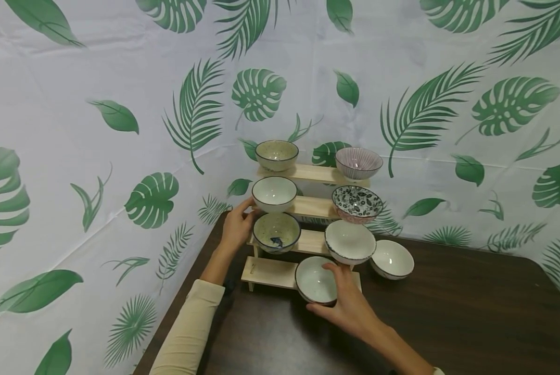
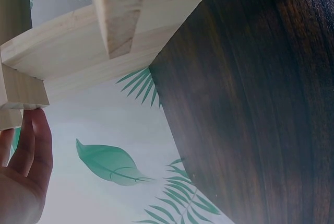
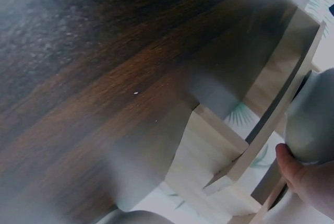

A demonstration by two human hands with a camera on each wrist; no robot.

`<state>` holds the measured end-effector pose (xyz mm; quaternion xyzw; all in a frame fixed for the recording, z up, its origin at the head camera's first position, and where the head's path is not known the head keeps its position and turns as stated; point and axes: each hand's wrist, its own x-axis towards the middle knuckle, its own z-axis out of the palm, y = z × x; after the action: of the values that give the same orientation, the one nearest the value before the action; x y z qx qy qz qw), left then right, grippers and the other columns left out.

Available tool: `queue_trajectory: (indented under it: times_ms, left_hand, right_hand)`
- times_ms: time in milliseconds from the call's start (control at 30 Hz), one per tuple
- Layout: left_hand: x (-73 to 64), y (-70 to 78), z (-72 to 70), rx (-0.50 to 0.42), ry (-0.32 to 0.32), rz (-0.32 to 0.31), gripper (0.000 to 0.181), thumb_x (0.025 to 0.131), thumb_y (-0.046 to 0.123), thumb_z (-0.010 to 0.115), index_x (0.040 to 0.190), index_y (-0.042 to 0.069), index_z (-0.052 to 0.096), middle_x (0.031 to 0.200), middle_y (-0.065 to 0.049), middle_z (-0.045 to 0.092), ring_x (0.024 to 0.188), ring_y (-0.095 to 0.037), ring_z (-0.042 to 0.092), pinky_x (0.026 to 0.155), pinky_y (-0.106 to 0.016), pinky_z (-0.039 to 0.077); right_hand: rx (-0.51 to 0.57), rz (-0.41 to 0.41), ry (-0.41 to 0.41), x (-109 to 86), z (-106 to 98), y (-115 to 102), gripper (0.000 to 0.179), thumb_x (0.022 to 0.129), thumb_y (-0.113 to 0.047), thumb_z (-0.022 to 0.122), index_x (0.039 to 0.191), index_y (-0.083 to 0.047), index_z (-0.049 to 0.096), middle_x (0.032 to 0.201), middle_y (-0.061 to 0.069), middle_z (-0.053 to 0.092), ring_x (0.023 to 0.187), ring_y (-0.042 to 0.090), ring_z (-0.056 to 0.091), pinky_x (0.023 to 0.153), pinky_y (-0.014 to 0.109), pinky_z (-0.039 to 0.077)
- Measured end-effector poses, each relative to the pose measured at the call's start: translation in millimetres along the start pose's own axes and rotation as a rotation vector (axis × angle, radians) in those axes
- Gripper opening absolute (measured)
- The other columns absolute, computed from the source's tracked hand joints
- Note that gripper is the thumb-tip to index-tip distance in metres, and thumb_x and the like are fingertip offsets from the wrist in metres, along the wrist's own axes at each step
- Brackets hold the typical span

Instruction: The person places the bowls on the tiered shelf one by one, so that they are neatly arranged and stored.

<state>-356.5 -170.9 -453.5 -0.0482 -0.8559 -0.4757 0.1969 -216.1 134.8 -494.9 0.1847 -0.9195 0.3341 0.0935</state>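
A white dark-rimmed bowl (image 1: 315,280) is on the lowest step of a tiered wooden stand (image 1: 270,272), its inside tilted toward me. My right hand (image 1: 347,302) grips its right side, thumb and fingers spread along the rim. In the right wrist view that bowl's pale outer wall (image 3: 313,119) meets the hand (image 3: 308,182). My left hand (image 1: 237,226) is at the stand's left side, next to another white bowl (image 1: 274,194). Fairly straight fingers of the left hand (image 2: 26,177) touch a wooden board end (image 2: 26,91) in the left wrist view.
Higher steps hold a speckled olive bowl (image 1: 277,156), a pink striped bowl (image 1: 358,162), a black floral bowl (image 1: 357,202), a fish-patterned bowl (image 1: 277,232) and a white bowl (image 1: 350,241). Another white bowl (image 1: 392,259) stands right of the stand on the dark table (image 1: 467,302). Leaf-print cloth (image 1: 308,94) hangs behind.
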Motion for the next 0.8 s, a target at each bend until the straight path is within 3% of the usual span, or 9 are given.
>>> queue_trajectory:
  times_ms: [267, 500, 800]
  left_hand:
    - [0.4, -2.5, 1.3, 0.003, -0.006, -0.002, 0.037, 0.101, 0.024, 0.067, 0.138, 0.024, 0.067, 0.101, -0.012, 0.079, 0.063, -0.017, 0.063, 0.057, -0.032, 0.042]
    - [0.5, -1.6, 0.9, 0.001, -0.015, -0.001, 0.038, 0.102, 0.023, 0.066, 0.14, 0.024, 0.066, 0.109, -0.012, 0.078, 0.067, -0.018, 0.067, 0.056, -0.031, 0.043]
    - [-0.7, -0.8, 0.0, 0.0, -0.016, -0.015, 0.039, 0.101, 0.026, 0.066, 0.14, 0.026, 0.066, 0.104, -0.012, 0.079, 0.065, -0.016, 0.065, 0.056, -0.032, 0.043]
  right_hand:
    - [-0.007, -0.013, -0.016, 2.8, 3.2, -0.2, 0.095, 0.071, -0.054, 0.092, 0.145, -0.019, 0.044, 0.148, 0.014, 0.043, 0.127, 0.033, 0.056, 0.093, 0.05, 0.053]
    - [0.0, -0.008, -0.039, 5.1, 3.0, -1.9, 0.097, 0.071, -0.055, 0.091, 0.148, -0.019, 0.043, 0.15, 0.015, 0.043, 0.127, 0.034, 0.056, 0.092, 0.051, 0.054]
    - [-0.023, -0.023, -0.071, 8.9, 4.2, -0.8, 0.098, 0.072, -0.058, 0.089, 0.149, -0.02, 0.042, 0.152, 0.017, 0.043, 0.128, 0.035, 0.056, 0.095, 0.052, 0.053]
